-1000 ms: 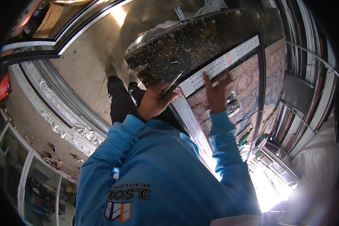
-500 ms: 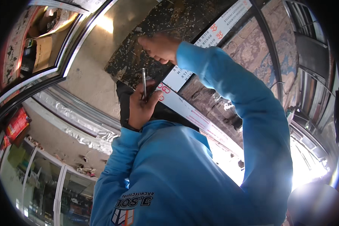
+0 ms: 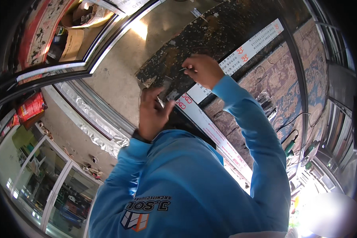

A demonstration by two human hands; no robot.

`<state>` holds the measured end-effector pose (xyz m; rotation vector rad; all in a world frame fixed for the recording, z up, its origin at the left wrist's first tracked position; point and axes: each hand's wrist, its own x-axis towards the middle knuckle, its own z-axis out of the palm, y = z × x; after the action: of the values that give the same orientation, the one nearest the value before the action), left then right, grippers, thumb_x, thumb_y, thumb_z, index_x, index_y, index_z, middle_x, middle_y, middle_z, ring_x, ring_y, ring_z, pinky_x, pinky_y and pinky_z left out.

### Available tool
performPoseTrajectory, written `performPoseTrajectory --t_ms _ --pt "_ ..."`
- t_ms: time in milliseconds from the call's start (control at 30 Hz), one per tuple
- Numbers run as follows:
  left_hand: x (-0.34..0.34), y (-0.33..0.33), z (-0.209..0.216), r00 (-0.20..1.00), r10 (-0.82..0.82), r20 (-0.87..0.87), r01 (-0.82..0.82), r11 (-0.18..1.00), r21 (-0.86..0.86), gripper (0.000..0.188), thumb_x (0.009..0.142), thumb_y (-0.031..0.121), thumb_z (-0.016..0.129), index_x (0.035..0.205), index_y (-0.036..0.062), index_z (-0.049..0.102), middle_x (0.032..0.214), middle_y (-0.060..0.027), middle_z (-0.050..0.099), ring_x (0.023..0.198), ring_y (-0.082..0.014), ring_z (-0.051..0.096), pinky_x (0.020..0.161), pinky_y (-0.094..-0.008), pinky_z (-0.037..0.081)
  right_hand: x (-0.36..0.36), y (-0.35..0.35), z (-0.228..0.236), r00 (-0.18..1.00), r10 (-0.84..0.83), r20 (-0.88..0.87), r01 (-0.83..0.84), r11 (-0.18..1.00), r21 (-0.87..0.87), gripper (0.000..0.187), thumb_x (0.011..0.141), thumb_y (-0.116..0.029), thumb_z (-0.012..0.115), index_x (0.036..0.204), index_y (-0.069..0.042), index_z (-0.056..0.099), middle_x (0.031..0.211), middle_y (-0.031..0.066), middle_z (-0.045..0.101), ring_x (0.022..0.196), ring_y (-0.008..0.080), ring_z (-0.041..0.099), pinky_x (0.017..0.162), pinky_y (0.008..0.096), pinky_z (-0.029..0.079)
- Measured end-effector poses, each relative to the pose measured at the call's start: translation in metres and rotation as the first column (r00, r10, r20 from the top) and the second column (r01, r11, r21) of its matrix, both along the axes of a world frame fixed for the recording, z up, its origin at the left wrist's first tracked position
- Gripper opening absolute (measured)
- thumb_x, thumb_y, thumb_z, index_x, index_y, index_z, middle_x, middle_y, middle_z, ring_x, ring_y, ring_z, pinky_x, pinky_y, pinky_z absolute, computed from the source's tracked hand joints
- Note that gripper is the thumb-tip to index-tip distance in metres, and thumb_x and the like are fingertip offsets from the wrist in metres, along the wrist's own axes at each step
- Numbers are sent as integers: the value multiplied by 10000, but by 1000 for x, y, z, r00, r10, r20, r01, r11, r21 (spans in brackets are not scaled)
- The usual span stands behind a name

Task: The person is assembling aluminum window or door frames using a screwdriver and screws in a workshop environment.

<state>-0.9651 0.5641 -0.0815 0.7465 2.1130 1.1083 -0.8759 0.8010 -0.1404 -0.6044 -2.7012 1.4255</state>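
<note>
My left hand (image 3: 151, 113) is curled at the corner of the white-taped frame profile (image 3: 204, 119), thumb and fingers around a small grey metal piece (image 3: 171, 95). The inner side of that grip is partly hidden. Up and to the right, my right hand (image 3: 204, 70) pinches a thin metal bit (image 3: 183, 69), too small to name, just above the dark speckled board (image 3: 174, 51). A second taped profile (image 3: 261, 39) runs from the corner toward the upper right, beneath my right wrist.
Patterned cloth (image 3: 261, 75) lies inside the frame. Dark-framed glazing (image 3: 73, 71) stands at the upper left, near long metal profiles (image 3: 103, 111) on the floor. A glass cabinet (image 3: 47, 178) is at the lower left. A green corded power tool (image 3: 291, 142) sits at the right.
My right hand has come down from its blurred swing and now pinches a thin metal bit. The upright silver strip in my left hand no longer shows. The view has shifted.
</note>
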Motion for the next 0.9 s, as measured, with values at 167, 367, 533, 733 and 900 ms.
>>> performPoseTrajectory --t_ms 167,367,533,733,900 --pt "-53 -50 15 766 140 628 -145 989 -43 492 885 -35 684 1323 66 486 1132 -64 584 891 -127 617 758 -252 520 -7 -10 -24 957 162 239 -244 896 370 111 864 -83 665 974 -63 671 1034 138 663 976 377 651 842 507 539" --pt "-14 -130 10 676 119 727 -116 992 -55 562 974 65 638 1462 66 358 1059 -86 656 692 -142 586 675 -276 488 18 -56 38 899 -366 240 438 720 -539 279 974 -167 672 1221 -46 624 1032 102 693 902 156 683 791 324 573" --pt "-16 -147 10 903 -211 374 96 948 302 490 952 33 638 1409 22 462 1114 -174 701 974 -256 695 857 -356 542 58 -155 68 513 -625 588 746 -14 -666 293 967 -122 689 1240 -51 610 1042 60 694 938 177 696 799 309 593" --pt "-28 -164 6 922 -144 360 60 971 233 383 933 33 660 1309 -7 594 1102 -215 711 1032 -313 711 882 -370 545 71 -178 53 428 -680 595 715 -148 -683 230 976 -98 674 1198 -68 620 1049 66 696 929 184 696 749 312 589" --pt "-51 -144 -28 956 -215 201 173 962 209 393 927 96 679 1306 15 612 1169 -233 692 1066 -378 687 924 -397 531 85 -161 29 644 -760 90 748 599 -287 277 964 -104 688 1227 -50 620 1001 40 693 865 120 658 734 272 544"
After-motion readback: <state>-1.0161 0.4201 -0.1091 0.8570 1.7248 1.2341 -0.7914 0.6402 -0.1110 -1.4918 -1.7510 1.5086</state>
